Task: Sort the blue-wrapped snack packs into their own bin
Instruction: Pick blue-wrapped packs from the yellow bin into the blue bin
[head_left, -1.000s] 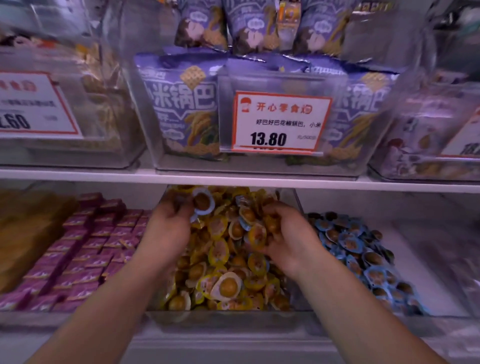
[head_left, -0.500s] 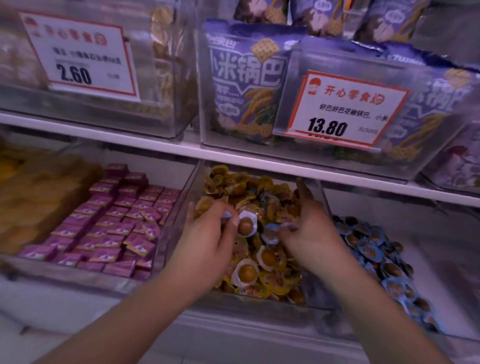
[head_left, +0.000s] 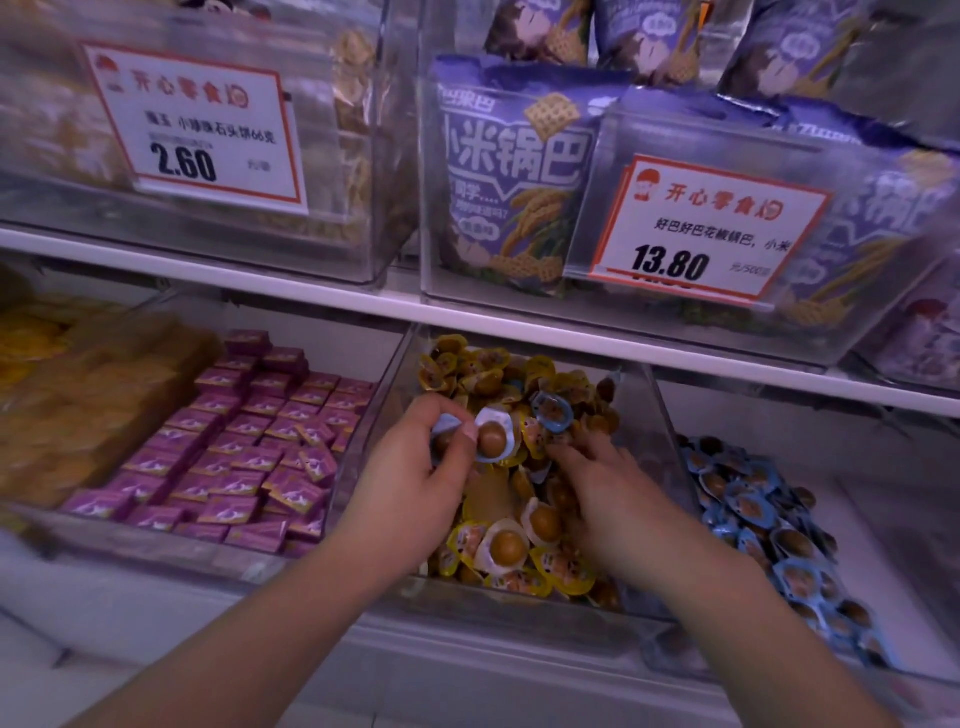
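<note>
So the left hand is curling its thumb and fingers round a blue-wrapped snack pack, pinching it by the edge just above the pile; there's a second bit of pale blue wrapper peeking out between the fingers too. The pack is a small glossy blister with a round brown ball showing through a clear dome and a light blue rim. The right hand is resting in the same heap, fingers bent down into the packs, but I honestly can't tell whether it's gripping anything. Another blue-rimmed pack is sitting on top of the pile just above the right fingertips, between the two hands and a little behind them.

Both hands are working inside the middle clear bin, which is stuffed with yellow-wrapped packs, same domed shape, shiny and crinkly. Just to the right, the blue bin is holding a loose drift of blue packs along its left side. To the left, flat purple packets are lying in tidy rows.

On the shelf above, tall purple bags are standing in a transparent box with a 13.80 price card, and a 2.60 price card is hanging on the next box over.
</note>
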